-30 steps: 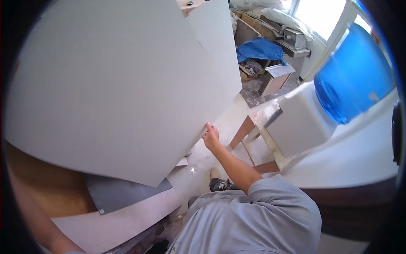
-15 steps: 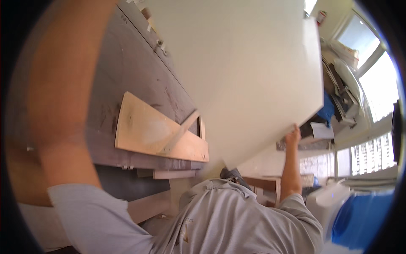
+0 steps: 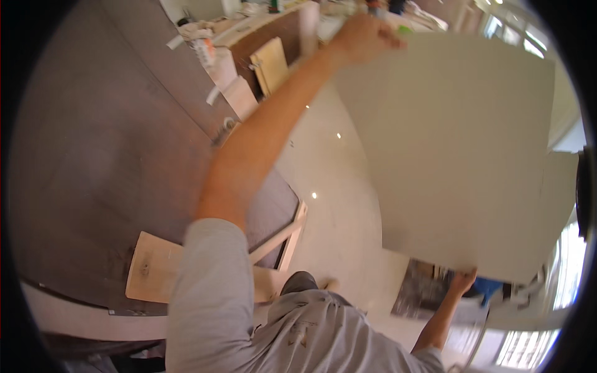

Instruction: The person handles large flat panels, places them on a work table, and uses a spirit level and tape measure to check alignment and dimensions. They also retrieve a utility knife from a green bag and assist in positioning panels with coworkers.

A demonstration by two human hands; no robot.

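The panel (image 3: 460, 155) spans between left hand (image 3: 367, 40) and right hand (image 3: 461, 283); left of both, a board (image 3: 151, 268) on a table (image 3: 93, 155).

Left hand (image 3: 365, 40) blurred; right hand (image 3: 461, 283) partly hidden by pale panel (image 3: 454, 149); small clutter (image 3: 201, 48) too blurred to tell.

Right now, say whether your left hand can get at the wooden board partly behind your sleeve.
Probably not: the left hand is at the upper edge of the pale panel, away from the wooden board, and would likely have to leave the panel first.
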